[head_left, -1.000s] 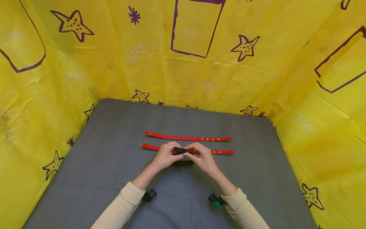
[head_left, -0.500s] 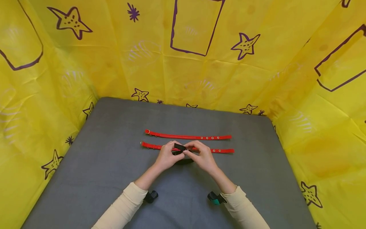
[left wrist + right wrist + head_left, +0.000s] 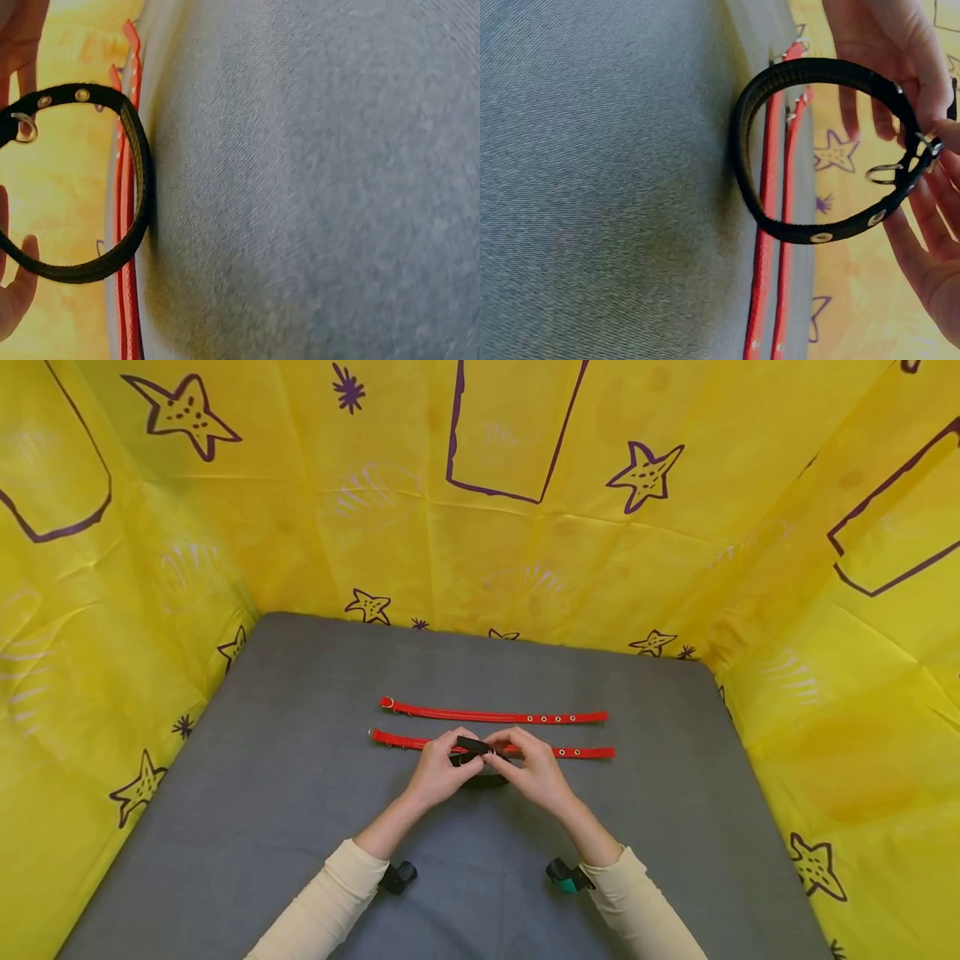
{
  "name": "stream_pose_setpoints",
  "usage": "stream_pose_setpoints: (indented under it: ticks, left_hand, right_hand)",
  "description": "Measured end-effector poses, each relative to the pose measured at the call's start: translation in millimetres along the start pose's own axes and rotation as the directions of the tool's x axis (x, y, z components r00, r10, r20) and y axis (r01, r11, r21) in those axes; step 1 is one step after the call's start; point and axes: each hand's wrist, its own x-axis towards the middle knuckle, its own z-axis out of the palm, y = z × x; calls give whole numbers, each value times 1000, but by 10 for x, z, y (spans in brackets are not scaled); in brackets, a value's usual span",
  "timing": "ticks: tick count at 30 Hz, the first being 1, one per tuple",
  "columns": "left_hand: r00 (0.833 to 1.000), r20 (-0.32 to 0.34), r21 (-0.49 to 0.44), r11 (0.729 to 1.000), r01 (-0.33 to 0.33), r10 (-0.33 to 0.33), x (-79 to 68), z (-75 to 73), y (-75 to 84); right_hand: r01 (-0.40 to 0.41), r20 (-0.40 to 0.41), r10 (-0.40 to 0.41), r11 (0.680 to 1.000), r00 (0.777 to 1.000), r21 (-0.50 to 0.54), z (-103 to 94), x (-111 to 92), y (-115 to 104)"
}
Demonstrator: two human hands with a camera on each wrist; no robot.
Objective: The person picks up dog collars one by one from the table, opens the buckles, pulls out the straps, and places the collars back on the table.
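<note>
A black dog collar [image 3: 748, 180] is bent into a ring, with metal eyelets, a D-ring [image 3: 885, 175] and a buckle [image 3: 928, 144]. My left hand [image 3: 438, 772] pinches it on the left side of the buckle, where a short strap end [image 3: 472, 745] sticks out. From the other side, the fingers of my right hand [image 3: 536, 772] pinch the collar at the buckle. The loop hangs below both hands, low over the table. Fingers partly hide the buckle, so how far the strap is threaded cannot be told.
Two red collars lie straight and side by side on the grey table [image 3: 315, 693]. The far red collar [image 3: 465, 716] is in full view; my hands cover the middle of the near red collar [image 3: 397, 742]. Yellow patterned cloth [image 3: 300, 543] walls the table's back and sides.
The black strap end between my hands has tilted, its right end now lower. Both hands keep their grip and have barely moved. The red collars lie as before.
</note>
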Motion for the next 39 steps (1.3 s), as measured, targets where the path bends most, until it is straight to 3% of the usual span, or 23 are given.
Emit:
stream_pose_setpoints:
  ticks: [7,14,17,23,28,32,35,39]
  left_hand:
    - [1000,-1,5,1000,8,-8,-16,-50,42]
    - [999,3,-47,998,41,-41,-41,-212,370]
    - [998,20,-65,996,60,-58,-40,-239,328]
    - [996,85,-79,997,10,-3,-3,-236,21]
    - [990,116,85,992,-90,79,49,-311,3]
    - [978,139,251,950,-184,153,90,-347,55]
    - [969,157,307,923,-230,189,109,-350,86]
    - [965,157,320,913,-252,211,110,-349,107]
  right_hand:
    - [-15,44,16,1000,999,-17,-37,-39,48]
    - [-64,66,68,996,995,-68,-65,-66,70]
    - [-62,66,66,996,996,-60,-60,-56,75]
    - [-22,63,27,997,998,-80,-45,-21,86]
    - [-7,70,13,996,997,-90,-45,-8,65]
    - [21,80,-13,995,997,-100,-39,-2,49]
    - [48,83,-39,992,996,-113,-27,4,45]
    - [73,85,-63,989,994,-128,-13,11,44]
